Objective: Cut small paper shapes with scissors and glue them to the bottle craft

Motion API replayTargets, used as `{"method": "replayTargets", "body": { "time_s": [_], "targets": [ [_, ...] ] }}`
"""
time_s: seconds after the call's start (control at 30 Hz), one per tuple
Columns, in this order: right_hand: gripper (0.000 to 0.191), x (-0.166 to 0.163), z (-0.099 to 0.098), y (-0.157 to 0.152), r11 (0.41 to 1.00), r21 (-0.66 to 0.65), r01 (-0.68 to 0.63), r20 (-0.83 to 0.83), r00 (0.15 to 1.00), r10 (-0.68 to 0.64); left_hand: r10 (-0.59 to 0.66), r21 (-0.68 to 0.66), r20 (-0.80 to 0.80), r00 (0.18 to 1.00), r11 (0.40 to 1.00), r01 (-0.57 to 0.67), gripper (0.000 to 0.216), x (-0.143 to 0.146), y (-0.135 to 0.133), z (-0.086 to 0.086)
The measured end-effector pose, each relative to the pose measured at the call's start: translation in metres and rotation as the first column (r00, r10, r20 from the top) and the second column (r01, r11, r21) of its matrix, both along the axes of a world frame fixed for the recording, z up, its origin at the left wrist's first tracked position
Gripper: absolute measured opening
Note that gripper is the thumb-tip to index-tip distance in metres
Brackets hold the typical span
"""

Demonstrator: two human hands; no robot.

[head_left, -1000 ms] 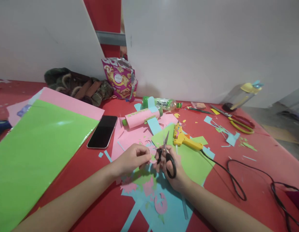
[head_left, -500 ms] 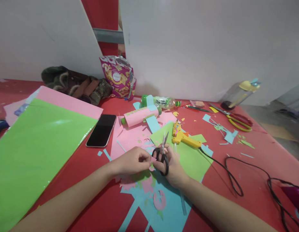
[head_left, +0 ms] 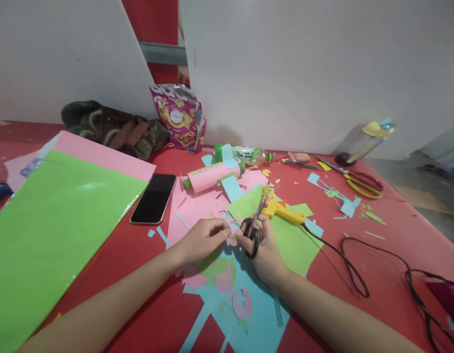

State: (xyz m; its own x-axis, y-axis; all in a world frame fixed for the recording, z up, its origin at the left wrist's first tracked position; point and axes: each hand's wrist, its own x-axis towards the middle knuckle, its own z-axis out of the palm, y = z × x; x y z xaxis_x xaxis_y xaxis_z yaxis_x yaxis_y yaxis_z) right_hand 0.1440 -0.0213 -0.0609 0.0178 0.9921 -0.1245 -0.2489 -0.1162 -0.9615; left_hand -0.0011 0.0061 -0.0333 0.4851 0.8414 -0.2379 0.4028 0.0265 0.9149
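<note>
- Our left hand (head_left: 203,240) pinches what seems a pink paper piece (head_left: 232,240), between our hands.
- Our right hand (head_left: 266,252) grips black-handled scissors (head_left: 253,226).
- Their blades have just tipped rightward, toward the yellow glue gun (head_left: 285,214), so we judge cutting paused.

The scissors (head_left: 254,242) sit in the right hand (head_left: 268,255), black loops nearer the wearer, metal blades slanting away and rightward. A small pink paper piece (head_left: 234,232) (partly hidden) is pinched at the left hand's (head_left: 203,241) fingertips.
</note>
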Motion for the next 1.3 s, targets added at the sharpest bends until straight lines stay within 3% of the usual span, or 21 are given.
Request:
{"method": "replayTargets", "body": {
  "time_s": [0.17,0.43,0.97,1.3],
  "targets": [
    [0.035,-0.0002,0.0004,-0.0007,1.0,0.015,-0.003,-0.022,1.0,0.003,-0.034,0.069,-0.011,0.999,0.997,0.035,0.028,0.0039,-0.0055,-0.0019],
    [0.034,0.0005,-0.0027,0.0007,1.0,-0.017,0.016,-0.155,0.988,-0.018,0.047,-0.038,0.069,0.996,0.998,-0.045,0.029,0.0053,-0.0058,-0.0032],
    [0.036,0.0,-0.0013,0.0006,0.998,-0.004,0.069,-0.1,0.993,-0.069,0.062,-0.083,0.07,0.996,0.995,-0.056,0.03,0.0065,-0.0076,-0.0057],
    [0.037,-0.0008,-0.0012,0.0008,0.997,0.001,0.078,-0.107,0.991,-0.077,0.045,-0.015,0.039,0.998,0.999,-0.044,0.029,0.0069,-0.0068,-0.0056]
  ]
}}
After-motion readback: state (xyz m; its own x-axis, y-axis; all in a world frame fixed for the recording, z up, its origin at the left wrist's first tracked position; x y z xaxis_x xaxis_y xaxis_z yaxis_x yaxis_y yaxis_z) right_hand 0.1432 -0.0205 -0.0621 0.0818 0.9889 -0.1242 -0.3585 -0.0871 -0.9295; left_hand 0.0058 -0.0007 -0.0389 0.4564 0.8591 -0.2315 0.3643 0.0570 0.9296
